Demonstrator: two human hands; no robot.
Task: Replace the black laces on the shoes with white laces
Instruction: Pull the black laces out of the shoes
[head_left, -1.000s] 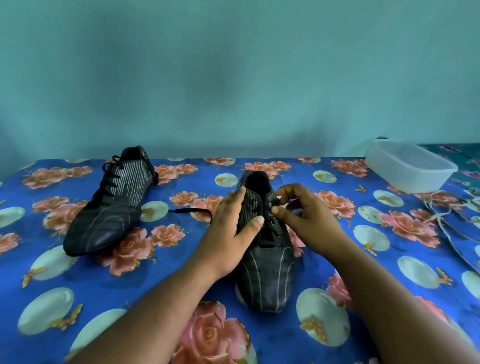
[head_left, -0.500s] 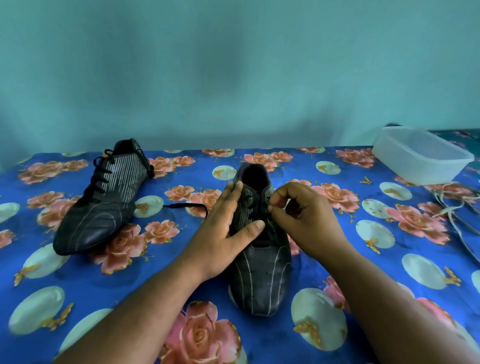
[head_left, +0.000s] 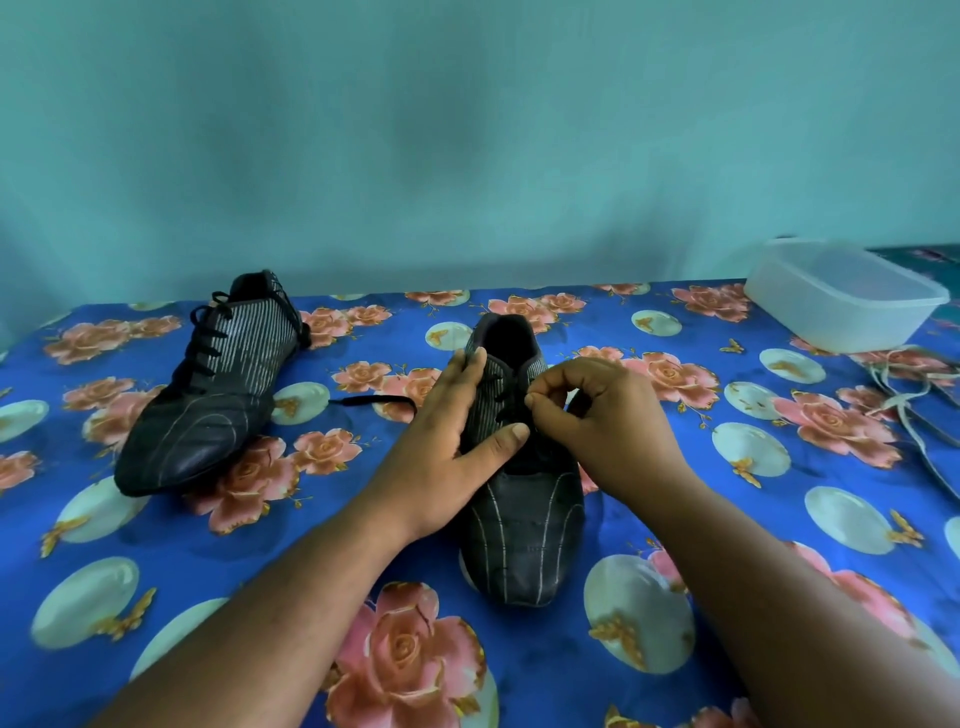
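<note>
Laces of black cord (head_left: 506, 402) run across the near shoe (head_left: 522, 499), which sits on the middle of the table with its toe pointing toward the person and its opening away. Right hand (head_left: 605, 423) is over the lacing, thumb and forefinger pressed together in a pinch at the crossings; the cord itself is too dark against the shoe to confirm that it lies between the fingertips. Left hand (head_left: 447, 452) steadies the same shoe from its left flank, fingers straight along the side and thumb laid flat across the upper, not curled round anything. One loose black lace end (head_left: 371, 401) trails out leftward onto the cloth from behind that hand.

Second shoe (head_left: 208, 389) lies well apart to the left, tipped on its side, toe toward the front left, its own black lacing fully threaded. White laces (head_left: 906, 402) lie in a loose tangle at the right edge of the table, untouched by either hand. Just behind them stands a translucent plastic container (head_left: 844, 293), at the far right corner. Table covering is a blue floral cloth (head_left: 779, 499) with pink roses and pale discs. Beyond the table, a plain teal wall (head_left: 467, 130).
</note>
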